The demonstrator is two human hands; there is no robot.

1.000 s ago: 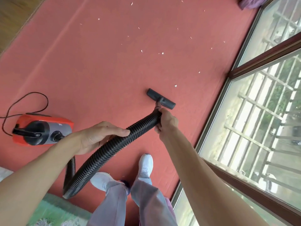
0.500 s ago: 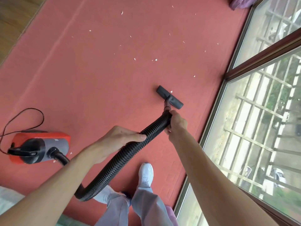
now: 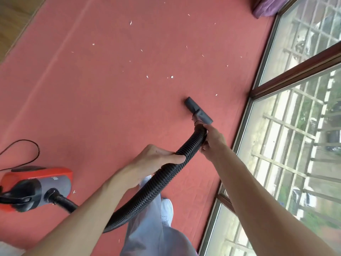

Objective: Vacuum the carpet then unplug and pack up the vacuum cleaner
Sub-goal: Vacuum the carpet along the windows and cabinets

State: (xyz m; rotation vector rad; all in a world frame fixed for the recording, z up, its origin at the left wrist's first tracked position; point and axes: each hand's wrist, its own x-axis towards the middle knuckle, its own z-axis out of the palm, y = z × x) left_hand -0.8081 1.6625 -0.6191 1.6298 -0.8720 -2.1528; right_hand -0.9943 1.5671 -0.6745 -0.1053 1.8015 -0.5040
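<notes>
Daylight comes in through the window [image 3: 295,163] on your right. You get an evenly bright carpet [image 3: 110,108] with only faint, soft shadows. The glass reads hazy and a little washed out. Wide-angle bend curves straight lines toward the borders. The vacuum cleaner [image 3: 36,187] at your left edge smears with blur, and detail is soft overall.

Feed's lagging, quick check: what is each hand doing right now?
Left hand: gripping the black corrugated hose mid-length.
Right hand: gripping the hose end behind the floor nozzle.
</notes>
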